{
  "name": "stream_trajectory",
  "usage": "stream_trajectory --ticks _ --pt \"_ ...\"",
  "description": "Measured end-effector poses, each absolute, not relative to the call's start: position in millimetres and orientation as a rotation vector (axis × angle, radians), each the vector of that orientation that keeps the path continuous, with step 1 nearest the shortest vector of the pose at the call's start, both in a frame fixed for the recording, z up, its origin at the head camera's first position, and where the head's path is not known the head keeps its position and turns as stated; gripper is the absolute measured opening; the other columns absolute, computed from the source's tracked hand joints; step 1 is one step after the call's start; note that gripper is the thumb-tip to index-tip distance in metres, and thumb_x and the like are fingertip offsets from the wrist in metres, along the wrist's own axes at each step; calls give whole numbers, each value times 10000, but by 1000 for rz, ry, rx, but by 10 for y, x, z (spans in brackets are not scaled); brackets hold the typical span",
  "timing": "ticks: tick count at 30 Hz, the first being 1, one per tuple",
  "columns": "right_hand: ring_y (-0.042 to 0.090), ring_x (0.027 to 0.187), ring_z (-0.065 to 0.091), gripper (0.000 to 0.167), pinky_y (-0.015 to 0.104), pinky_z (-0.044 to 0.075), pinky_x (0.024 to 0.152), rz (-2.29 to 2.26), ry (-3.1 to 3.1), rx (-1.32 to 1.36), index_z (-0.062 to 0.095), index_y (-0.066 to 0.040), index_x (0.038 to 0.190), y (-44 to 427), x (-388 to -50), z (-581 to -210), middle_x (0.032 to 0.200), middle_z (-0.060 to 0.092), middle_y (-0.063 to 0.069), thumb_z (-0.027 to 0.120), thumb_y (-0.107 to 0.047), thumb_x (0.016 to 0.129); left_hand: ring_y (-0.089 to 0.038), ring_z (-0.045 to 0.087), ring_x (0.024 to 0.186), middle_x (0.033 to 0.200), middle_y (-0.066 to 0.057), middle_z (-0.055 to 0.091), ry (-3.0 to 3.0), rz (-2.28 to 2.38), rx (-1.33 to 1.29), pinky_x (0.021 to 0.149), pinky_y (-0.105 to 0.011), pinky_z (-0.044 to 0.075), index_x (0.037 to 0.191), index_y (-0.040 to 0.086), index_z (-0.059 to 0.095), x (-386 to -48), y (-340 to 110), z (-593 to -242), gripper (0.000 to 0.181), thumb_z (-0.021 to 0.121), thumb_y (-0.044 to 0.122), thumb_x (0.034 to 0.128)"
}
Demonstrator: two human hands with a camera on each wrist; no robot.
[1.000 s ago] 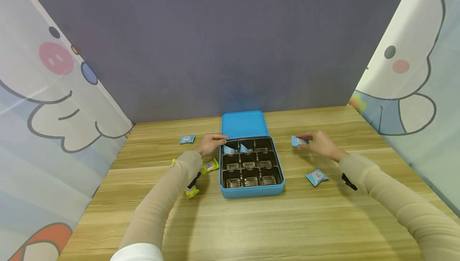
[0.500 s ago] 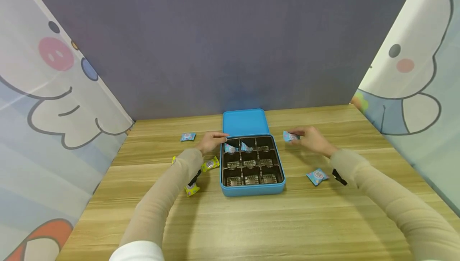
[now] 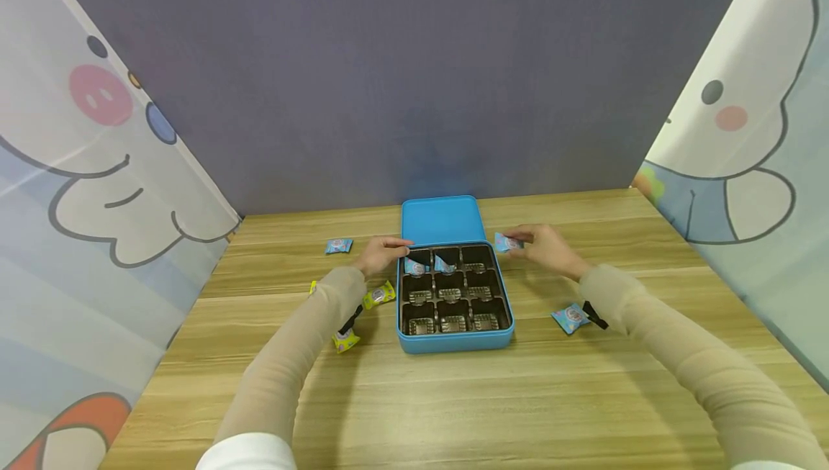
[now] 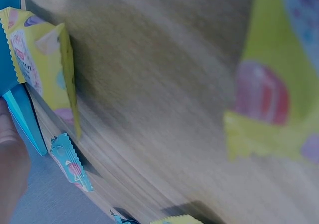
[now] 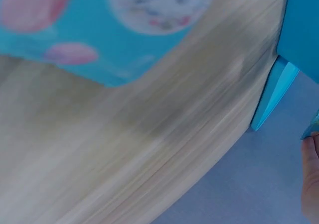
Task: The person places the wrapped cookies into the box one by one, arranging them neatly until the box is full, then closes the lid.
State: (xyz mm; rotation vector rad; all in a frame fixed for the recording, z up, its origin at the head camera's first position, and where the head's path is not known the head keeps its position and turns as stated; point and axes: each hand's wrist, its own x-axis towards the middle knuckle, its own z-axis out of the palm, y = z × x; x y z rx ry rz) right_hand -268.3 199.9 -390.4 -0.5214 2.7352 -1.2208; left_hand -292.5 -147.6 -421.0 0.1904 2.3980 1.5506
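Note:
A blue tin box stands with its lid folded back and a dark tray of compartments inside. Blue-wrapped candies lie in the back-left compartment and the back-middle one. My left hand holds the tin's back-left corner, fingertips and thumb at the rim. Just right of the tin's back-right corner, my right hand pinches a blue-wrapped candy above the table. In the right wrist view, fingers show at the right edge with a sliver of blue wrapper.
Yellow-wrapped candies lie left of the tin, partly behind the left forearm. One blue-wrapped candy rests at the back left, another beside the right wrist. A grey partition rises behind the wooden table.
My right hand has moved left toward the tin with the blue candy between its fingers. The left hand has stayed at the tin's corner.

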Motion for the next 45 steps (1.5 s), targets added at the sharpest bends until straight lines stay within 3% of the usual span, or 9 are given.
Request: stream_trajectory --ticks 15,23,26,32,39,42,45 --pt "320 1175 524 484 438 442 973 -1308 2698 -555 580 -35 1217 1817 -2718 -3767 1250 564 172 732 -186 783 -243 535 1118 1305 -85 541 2422 1556 208 852 -336 457 1188 92 630 -2932 -1495 -4213 298 573 164 905" --pt "284 1173 534 499 420 469 945 -1320 2674 -558 580 -76 1229 1747 -2706 -3742 1257 567 144 738 -221 778 -249 510 1184 1319 -70 529 2418 1546 186 952 -385 453 1178 112 640 -2942 -1502 -4228 285 579 173 906" --pt "283 1183 526 508 431 467 945 -1331 2667 -569 571 -81 1242 1722 -2697 -3719 1268 560 138 732 -233 785 -247 512 1177 1333 -69 516 2415 1541 191 925 -375 460 1188 103 632 -2939 -1500 -4226 295 578 175 907" --pt "269 1157 550 479 420 484 924 -1381 2632 -553 593 -88 1213 1648 -2687 -3719 1234 588 120 745 -188 769 -202 555 1025 1295 -59 548 2414 1560 263 739 -322 438 1164 111 650 -2929 -1528 -4233 293 595 212 894" --pt "278 1163 544 473 408 494 912 -1368 2599 -572 594 -92 1213 1568 -2667 -3765 1259 567 124 739 -192 775 -246 548 1098 1309 -103 531 2398 1557 259 816 -376 472 1177 88 638 -2871 -1501 -4160 295 578 189 907" --pt "270 1154 552 471 405 492 915 -1370 2592 -582 598 -95 1208 1545 -2685 -3789 1246 578 118 742 -201 772 -294 530 928 1322 -157 509 2384 1540 236 739 -395 436 1215 24 595 -2810 -1466 -4048 318 546 135 921" --pt "269 1145 558 477 404 489 921 -1367 2590 -605 599 -99 1206 1520 -2695 -3813 1227 592 114 744 -222 769 -257 470 806 1312 -163 517 2377 1550 231 696 -380 407 1217 13 589 -2804 -1463 -4039 319 542 122 922"
